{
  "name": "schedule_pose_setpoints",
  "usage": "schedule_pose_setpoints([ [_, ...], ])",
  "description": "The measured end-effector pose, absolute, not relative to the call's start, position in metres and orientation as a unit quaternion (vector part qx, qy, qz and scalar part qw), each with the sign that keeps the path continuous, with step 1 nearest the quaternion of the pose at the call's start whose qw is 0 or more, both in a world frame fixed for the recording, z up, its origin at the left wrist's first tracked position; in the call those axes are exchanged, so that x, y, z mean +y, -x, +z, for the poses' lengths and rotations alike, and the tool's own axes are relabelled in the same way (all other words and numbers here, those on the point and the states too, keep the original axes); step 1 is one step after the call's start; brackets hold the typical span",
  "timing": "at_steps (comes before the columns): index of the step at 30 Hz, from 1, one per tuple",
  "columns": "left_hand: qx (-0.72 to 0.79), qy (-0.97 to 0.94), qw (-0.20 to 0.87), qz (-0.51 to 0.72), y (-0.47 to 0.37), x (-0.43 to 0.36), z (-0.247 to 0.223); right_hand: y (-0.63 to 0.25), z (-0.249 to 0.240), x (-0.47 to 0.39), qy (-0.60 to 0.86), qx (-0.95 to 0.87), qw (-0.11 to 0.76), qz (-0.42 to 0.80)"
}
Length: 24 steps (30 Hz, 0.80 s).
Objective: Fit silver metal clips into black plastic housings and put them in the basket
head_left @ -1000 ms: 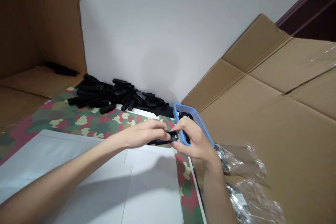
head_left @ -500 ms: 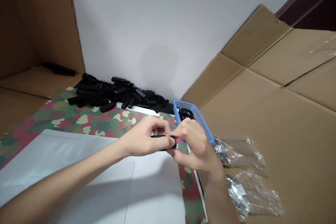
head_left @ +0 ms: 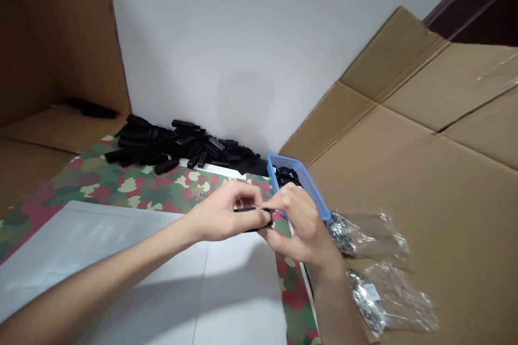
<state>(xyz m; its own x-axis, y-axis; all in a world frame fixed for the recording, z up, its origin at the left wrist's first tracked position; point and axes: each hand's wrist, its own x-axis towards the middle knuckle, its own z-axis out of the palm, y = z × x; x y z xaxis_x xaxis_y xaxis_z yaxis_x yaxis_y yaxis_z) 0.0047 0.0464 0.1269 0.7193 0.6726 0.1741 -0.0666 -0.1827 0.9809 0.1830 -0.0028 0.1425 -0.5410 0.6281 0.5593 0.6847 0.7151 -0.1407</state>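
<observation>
Left hand (head_left: 226,214): grasping a slim black piece (head_left: 245,209), thumb along its near side, index finger bent over the far side.
Right hand (head_left: 299,221): thumb and forefinger pinched on the right end of the same piece; whether a smaller part sits between the fingertips, I cannot tell.
Black piece: held over the desk (head_left: 129,186), near its right edge, above the far edge of a white sheet (head_left: 162,264); mostly covered by fingers.
Metal bits: a few tiny ones (head_left: 201,194) on the camouflage-patterned top, just beside the left hand.
Pile: black parts (head_left: 182,143) heaped along the desk's far edge, against the wall (head_left: 243,27).
Basket: blue, mesh-sided (head_left: 315,194), at the desk's far right corner, black parts inside.
Bags: two clear ones (head_left: 376,234) (head_left: 400,296) with shiny metal contents, on cardboard (head_left: 445,215) right of the desk.
</observation>
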Motion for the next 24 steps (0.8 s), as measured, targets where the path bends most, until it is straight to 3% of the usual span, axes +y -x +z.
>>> schedule_pose_setpoints([
  [6,0.211,-0.694,0.592,0.352,-0.006,0.049,0.123,-0.189,0.107,-0.004,0.495,-0.731,0.421,0.21],
  [10,0.226,-0.718,0.551,0.362,-0.006,0.049,0.122,-0.188,0.096,-0.008,0.495,-0.68,0.439,0.317],
  [17,0.241,-0.754,0.474,0.385,-0.009,0.045,0.118,-0.174,0.096,-0.014,0.459,-0.587,0.513,0.425],
  [24,0.246,-0.751,0.458,0.407,-0.013,0.043,0.117,-0.165,0.089,-0.014,0.436,-0.538,0.588,0.419],
])
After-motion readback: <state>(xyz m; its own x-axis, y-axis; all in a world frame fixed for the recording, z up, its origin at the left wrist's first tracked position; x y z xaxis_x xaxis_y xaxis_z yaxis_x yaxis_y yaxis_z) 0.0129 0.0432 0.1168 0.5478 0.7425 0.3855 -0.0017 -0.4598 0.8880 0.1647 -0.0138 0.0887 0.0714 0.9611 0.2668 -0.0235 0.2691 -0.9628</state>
